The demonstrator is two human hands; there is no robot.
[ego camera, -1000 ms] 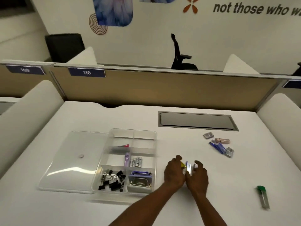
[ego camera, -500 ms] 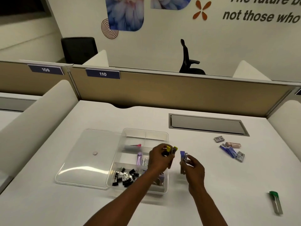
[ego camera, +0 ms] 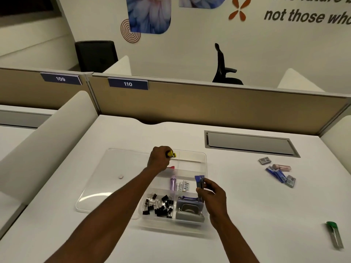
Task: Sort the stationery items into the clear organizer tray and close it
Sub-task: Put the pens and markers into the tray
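Seemingly plastic, yellow-capped item in left hand over clear tray.

Clear glossy plastic organizer tray, matt white desk; shiny metal hole punch

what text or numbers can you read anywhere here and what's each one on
"109": blue plate on the left partition.
"110": blue plate on the partition behind the desk.
"not those who", cut off at the right edge: wall lettering; the line above it is cropped, unreadable.
Print on the small white tubes in the organizer tray: too small to read.
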